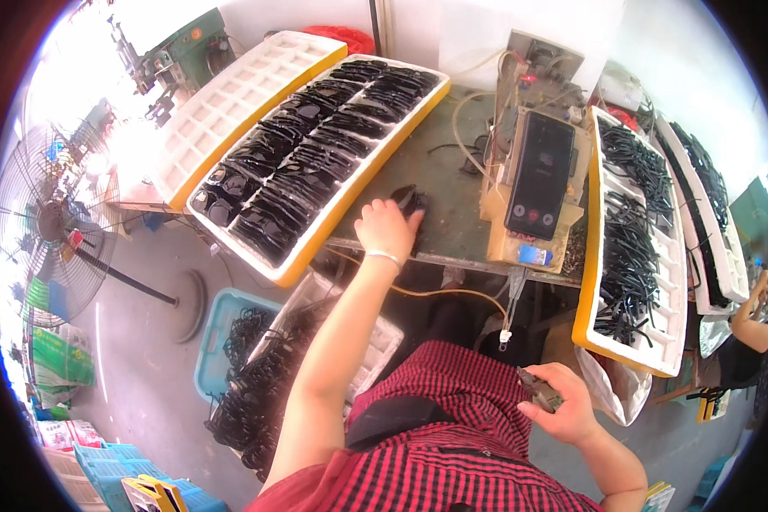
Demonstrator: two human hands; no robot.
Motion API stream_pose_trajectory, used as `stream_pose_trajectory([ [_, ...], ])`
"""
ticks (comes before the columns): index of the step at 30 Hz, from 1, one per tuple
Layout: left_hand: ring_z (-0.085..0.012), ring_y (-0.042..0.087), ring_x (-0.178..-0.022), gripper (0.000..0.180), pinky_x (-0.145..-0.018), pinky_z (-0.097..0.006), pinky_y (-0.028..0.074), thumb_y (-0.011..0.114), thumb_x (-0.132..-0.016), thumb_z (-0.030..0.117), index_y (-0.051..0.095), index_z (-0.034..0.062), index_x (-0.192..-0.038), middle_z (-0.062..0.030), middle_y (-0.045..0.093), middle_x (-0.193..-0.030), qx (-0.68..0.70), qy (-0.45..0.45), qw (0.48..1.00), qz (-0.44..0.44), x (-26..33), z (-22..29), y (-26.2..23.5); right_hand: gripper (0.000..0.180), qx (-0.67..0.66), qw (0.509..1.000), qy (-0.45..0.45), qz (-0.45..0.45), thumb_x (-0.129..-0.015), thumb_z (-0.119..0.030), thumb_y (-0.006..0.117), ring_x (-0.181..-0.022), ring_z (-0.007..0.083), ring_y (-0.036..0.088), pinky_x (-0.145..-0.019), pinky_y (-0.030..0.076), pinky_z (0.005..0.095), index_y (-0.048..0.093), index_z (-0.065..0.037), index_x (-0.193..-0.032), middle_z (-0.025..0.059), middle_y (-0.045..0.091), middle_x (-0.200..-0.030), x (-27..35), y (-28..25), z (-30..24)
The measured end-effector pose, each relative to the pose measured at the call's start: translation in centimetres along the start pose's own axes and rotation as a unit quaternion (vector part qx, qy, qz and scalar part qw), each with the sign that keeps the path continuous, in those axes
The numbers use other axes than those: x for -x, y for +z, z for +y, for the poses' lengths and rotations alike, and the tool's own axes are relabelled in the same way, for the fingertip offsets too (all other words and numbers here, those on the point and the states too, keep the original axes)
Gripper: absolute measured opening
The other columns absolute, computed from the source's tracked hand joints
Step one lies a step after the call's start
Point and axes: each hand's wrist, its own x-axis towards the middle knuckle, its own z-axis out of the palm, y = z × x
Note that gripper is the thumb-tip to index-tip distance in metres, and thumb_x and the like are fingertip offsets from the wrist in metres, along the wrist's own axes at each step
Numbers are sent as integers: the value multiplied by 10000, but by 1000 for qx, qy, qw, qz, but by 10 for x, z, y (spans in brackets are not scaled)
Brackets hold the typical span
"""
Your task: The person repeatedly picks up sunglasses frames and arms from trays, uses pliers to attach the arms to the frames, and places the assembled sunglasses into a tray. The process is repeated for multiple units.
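My left hand (386, 230) reaches over the front edge of the green worktable. Its thumb and fingers close about a pair of black sunglasses (408, 200) lying there, partly hidden by the hand. Close to my body on the right, my right hand (570, 404) is wrapped round a small grey-green metal hand tool (540, 390), whose exact kind I cannot make out. Left of my left hand, a yellow-sided white foam tray (287, 271) holds rows of glossy black sunglasses (269, 226).
An empty-celled foam tray (230, 102) lies farther left. A phone (541, 175) rests on a bench device (497, 209); a hose hangs below. Black temple arms (627, 264) fill a right-hand tray (590, 290). Below are a blue bin (209, 363), a floor fan (55, 222); a co-worker's arm (749, 316) shows far right.
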Motion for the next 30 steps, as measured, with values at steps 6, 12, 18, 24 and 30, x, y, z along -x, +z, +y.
stream_pose_trajectory([
  [6, -288, 605, -1045, 758, -871, -453, 467, 734, -727, 549, 495, 79, -1270, -134, 630, -1098, -46, -1, 998, -51, -12, 21, -2, 468, -126, 988, 78, -48, -741, -187, 796, -902, 249, 634, -829, 484, 334, 613, 0, -1128, 110, 654, -967, 5, 36, 15],
  [12, -322, 648, -1054, 347, -898, -422, 489, 630, -808, 206, 593, 69, -1124, -159, 688, -1077, 3, -13, 985, -175, -53, 26, -10, 461, -312, 935, 160, -60, -780, -28, 753, -952, 111, 608, -878, 481, 266, 573, -1, -1204, 33, 655, -1007, 15, 51, 15],
  [18, -366, 651, -973, 302, -848, -448, 516, 592, -759, 111, 612, 10, -1043, -229, 671, -1005, 28, 169, 968, -184, -72, -4, -80, 491, -379, 904, 198, -19, -784, 62, 711, -976, 145, 607, -895, 488, 285, 532, 18, -1239, 77, 622, -1071, 22, 46, 17],
  [24, -354, 633, -955, 259, -845, -445, 508, 627, -721, 26, 651, 65, -975, -168, 673, -923, -76, 310, 946, -65, -162, -82, -136, 501, -325, 901, 190, 216, -703, 36, 685, -929, 141, 589, -856, 478, 282, 555, -5, -1185, 54, 614, -984, 17, -8, 3],
  [30, -320, 633, -979, 228, -845, -428, 518, 651, -737, 33, 640, 88, -958, -130, 678, -966, -141, 264, 954, 31, -274, -134, -128, 495, -161, 879, 166, 418, -762, 2, 626, -968, 116, 534, -886, 431, 258, 535, -12, -1249, 38, 576, -1028, 16, -67, 19],
])
